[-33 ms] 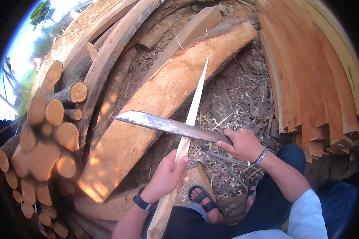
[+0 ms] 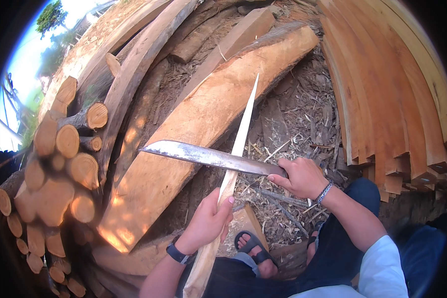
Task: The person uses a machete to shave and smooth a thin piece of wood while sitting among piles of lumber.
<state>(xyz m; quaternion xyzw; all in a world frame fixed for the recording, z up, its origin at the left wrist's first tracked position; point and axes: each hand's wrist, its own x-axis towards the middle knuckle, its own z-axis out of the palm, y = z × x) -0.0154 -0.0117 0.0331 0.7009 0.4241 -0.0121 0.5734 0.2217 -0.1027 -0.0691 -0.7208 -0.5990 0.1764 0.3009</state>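
Observation:
A long pale wooden stake (image 2: 243, 130), tapered to a sharp tip, slants up and away from me. My left hand (image 2: 208, 219) is wrapped round its lower part, with the thicker butt end running down past my wrist. In my right hand (image 2: 300, 178) is a machete (image 2: 203, 156), its handle mostly hidden by my fingers. The broad, stained blade points left and crosses over the stake just above my left hand. Whether the edge touches the wood, I cannot tell.
A thick slab of timber (image 2: 203, 111) lies diagonally beyond the blade. Cut logs (image 2: 84, 169) are stacked at the left, and long planks (image 2: 382, 94) at the right. Wood shavings (image 2: 303, 124) and thin sticks (image 2: 288, 213) litter the ground near my sandalled foot (image 2: 256, 251).
Almost nothing differs. My right hand and the machete have shifted very slightly, and the whole view has moved a touch; both grips stay the same.

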